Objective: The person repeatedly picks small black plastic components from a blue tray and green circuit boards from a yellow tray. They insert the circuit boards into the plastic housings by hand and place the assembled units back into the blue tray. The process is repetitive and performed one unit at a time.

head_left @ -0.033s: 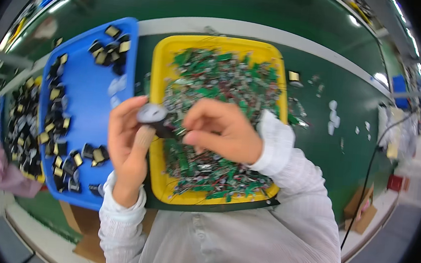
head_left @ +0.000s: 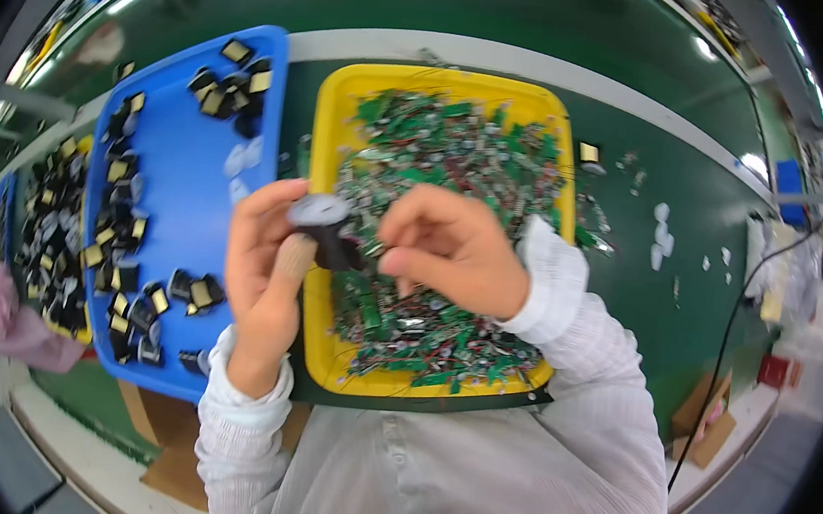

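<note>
My left hand point(head_left: 267, 284) grips a small black housing with a round grey disc on top point(head_left: 322, 222). A tan covering wraps the thumb, which presses on the housing's near side. The housing stands tilted, disc facing up, over the left part of the yellow tray point(head_left: 313, 332). Just right of it, my right hand point(head_left: 456, 251) has thumb and forefinger pinched close together; whatever is between them is too small and blurred to name. Beneath both hands, the tray is heaped with small green circuit boards point(head_left: 439, 162) and thin wires.
Left stands a blue tray point(head_left: 174, 226) with several black housings bearing pale yellow pads point(head_left: 138, 311). Another crowded tray lies beyond it, near a person in pink point(head_left: 5, 314). White discs point(head_left: 661, 230) and one black housing point(head_left: 590, 157) lie on the green table. A cable point(head_left: 728, 334) hangs at right.
The housing in my left hand has tipped, so its disc shows more edge-on and its body points further down. Trays and hands sit slightly further right in the picture.
</note>
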`<state>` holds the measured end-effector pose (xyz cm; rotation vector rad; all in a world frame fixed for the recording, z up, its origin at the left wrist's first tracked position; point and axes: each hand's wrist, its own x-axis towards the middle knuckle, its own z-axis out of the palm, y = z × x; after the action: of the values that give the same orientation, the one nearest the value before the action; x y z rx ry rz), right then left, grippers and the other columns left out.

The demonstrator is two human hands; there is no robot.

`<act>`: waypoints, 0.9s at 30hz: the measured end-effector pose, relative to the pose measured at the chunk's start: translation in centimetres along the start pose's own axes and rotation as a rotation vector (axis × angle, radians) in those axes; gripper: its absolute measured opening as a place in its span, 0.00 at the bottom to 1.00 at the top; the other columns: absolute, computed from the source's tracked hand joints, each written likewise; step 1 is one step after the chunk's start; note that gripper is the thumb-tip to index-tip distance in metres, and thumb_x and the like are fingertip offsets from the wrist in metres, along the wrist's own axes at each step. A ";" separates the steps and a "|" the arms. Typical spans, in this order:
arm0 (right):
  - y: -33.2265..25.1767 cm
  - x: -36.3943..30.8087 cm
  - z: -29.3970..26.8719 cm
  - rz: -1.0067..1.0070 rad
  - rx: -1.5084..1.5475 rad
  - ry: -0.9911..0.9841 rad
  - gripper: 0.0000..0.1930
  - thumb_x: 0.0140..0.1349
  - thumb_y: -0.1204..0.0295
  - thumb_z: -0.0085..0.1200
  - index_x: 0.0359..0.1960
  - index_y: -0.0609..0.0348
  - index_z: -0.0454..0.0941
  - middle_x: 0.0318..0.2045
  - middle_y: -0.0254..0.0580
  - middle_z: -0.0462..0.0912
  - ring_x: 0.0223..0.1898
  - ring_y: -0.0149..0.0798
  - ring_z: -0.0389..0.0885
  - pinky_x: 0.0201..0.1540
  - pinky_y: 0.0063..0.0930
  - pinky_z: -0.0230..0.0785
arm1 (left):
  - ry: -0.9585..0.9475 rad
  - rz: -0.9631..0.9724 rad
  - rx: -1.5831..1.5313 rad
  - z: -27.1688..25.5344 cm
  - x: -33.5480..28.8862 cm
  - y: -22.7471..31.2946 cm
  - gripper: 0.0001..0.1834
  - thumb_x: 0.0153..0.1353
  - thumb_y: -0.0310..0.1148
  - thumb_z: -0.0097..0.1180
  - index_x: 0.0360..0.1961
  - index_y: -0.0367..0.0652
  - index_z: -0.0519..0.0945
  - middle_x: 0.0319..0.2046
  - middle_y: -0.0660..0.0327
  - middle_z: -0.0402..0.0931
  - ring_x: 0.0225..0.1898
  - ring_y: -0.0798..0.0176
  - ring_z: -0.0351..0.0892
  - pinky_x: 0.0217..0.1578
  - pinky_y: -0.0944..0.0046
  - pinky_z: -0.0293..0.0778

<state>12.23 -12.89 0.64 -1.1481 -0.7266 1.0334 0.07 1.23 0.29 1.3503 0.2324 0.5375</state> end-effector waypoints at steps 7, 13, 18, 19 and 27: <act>0.0 0.2 0.1 0.041 0.154 0.077 0.07 0.55 0.78 0.54 0.33 0.61 0.69 0.21 0.33 0.75 0.20 0.25 0.75 0.25 0.16 0.68 | -0.110 -0.168 -0.074 -0.1 -0.2 -0.7 0.22 0.57 0.28 0.52 0.53 0.37 0.65 0.39 0.63 0.73 0.33 0.76 0.68 0.33 0.76 0.64; 0.1 0.1 -0.1 0.050 0.165 0.100 0.07 0.55 0.78 0.54 0.33 0.62 0.69 0.21 0.33 0.75 0.20 0.26 0.76 0.24 0.16 0.69 | -0.062 -0.170 -0.043 0.6 -0.5 -0.5 0.22 0.57 0.29 0.54 0.52 0.38 0.66 0.35 0.64 0.73 0.30 0.77 0.66 0.31 0.76 0.63; 0.1 0.1 -0.2 0.029 0.166 0.088 0.07 0.55 0.79 0.54 0.33 0.62 0.68 0.21 0.34 0.75 0.20 0.27 0.76 0.24 0.17 0.70 | -0.057 -0.153 -0.048 0.8 -0.6 -0.7 0.22 0.57 0.30 0.54 0.52 0.38 0.65 0.33 0.65 0.72 0.29 0.77 0.65 0.30 0.77 0.62; 0.2 0.1 -0.2 0.020 0.169 0.086 0.07 0.54 0.79 0.54 0.33 0.62 0.68 0.21 0.35 0.75 0.20 0.27 0.76 0.24 0.18 0.70 | -0.059 -0.155 -0.047 0.8 -0.6 -0.7 0.22 0.57 0.30 0.54 0.52 0.38 0.65 0.33 0.65 0.72 0.29 0.77 0.65 0.30 0.77 0.62; -0.1 0.3 -0.5 0.059 0.181 0.038 0.08 0.53 0.79 0.55 0.33 0.63 0.69 0.20 0.35 0.75 0.20 0.27 0.76 0.24 0.18 0.71 | -0.056 -0.122 -0.028 0.9 -0.8 -0.7 0.23 0.57 0.29 0.54 0.53 0.37 0.65 0.36 0.63 0.71 0.29 0.76 0.64 0.31 0.77 0.63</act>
<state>12.79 -12.81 0.54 -1.0343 -0.5603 1.1006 -0.01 -0.01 -0.27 1.3126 0.2585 0.3988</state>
